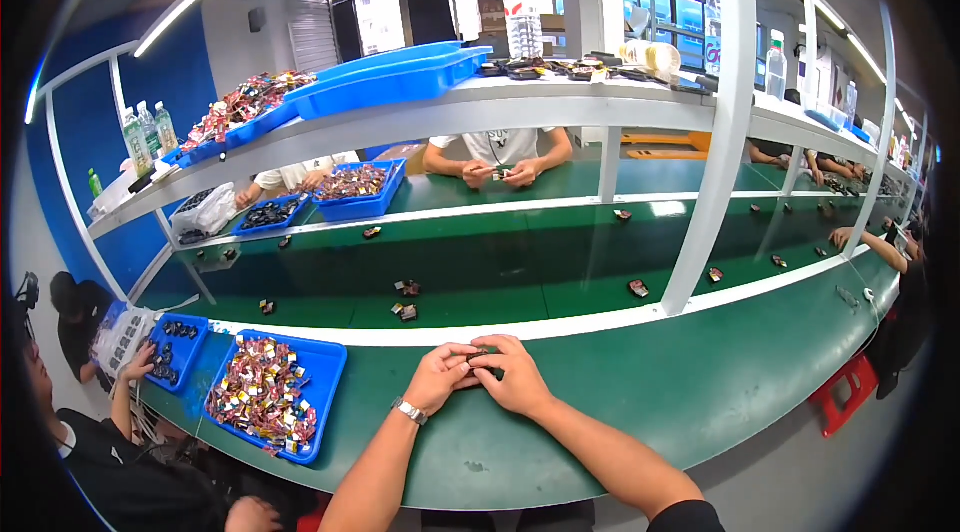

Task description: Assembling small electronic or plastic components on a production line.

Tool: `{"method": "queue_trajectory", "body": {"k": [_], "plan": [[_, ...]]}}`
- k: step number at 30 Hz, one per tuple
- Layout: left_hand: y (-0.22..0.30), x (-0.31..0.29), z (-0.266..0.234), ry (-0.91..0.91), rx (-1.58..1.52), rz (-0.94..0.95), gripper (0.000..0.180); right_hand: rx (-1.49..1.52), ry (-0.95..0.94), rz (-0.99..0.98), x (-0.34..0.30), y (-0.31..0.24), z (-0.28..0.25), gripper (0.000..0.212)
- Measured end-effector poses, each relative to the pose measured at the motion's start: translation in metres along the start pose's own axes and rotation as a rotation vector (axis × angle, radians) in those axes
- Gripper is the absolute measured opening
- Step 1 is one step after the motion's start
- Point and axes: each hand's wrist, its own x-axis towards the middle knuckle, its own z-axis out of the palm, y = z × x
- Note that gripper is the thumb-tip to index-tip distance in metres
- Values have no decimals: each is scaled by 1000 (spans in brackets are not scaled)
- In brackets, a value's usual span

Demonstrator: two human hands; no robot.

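Observation:
Above the green worktop (pixel 620 402), my left hand (pixel 436 378) and my right hand (pixel 516 380) meet with bent fingers around a small dark piece (pixel 484 360). Fingers and thumbs of both hands pinch it, so most of it is covered and I cannot make out its kind. A watch with a metal band (pixel 410 411) is on my left wrist. To the left of my hands lies a blue tray (pixel 333 372) heaped with small red, white and yellow parts (pixel 262 387).
Beyond a white rail, a green conveyor belt (pixel 500 282) carries scattered small parts (pixel 404 312). A white post (pixel 708 152) rises at right, supporting a shelf (pixel 560 112) with blue trays and bottles. Co-workers sit opposite and at both sides; one reaches into a blue tray (pixel 203 342) at left.

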Motion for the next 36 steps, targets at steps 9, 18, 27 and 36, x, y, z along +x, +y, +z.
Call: {"method": "queue_trajectory", "body": {"k": [9, 18, 27, 36], "plan": [[1, 0, 3, -4, 6, 28, 25, -21, 59, 12, -1, -2, 7, 15], [3, 0, 6, 30, 16, -8, 26, -230, 122, -165, 2, -2, 3, 14], [3, 1, 6, 52, 22, -14, 25, -334, 100, -187, 3, -2, 6, 15], [2, 1, 9, 51, 38, -2, 26, -391, 135, -138, 0, 1, 12, 14]]}}
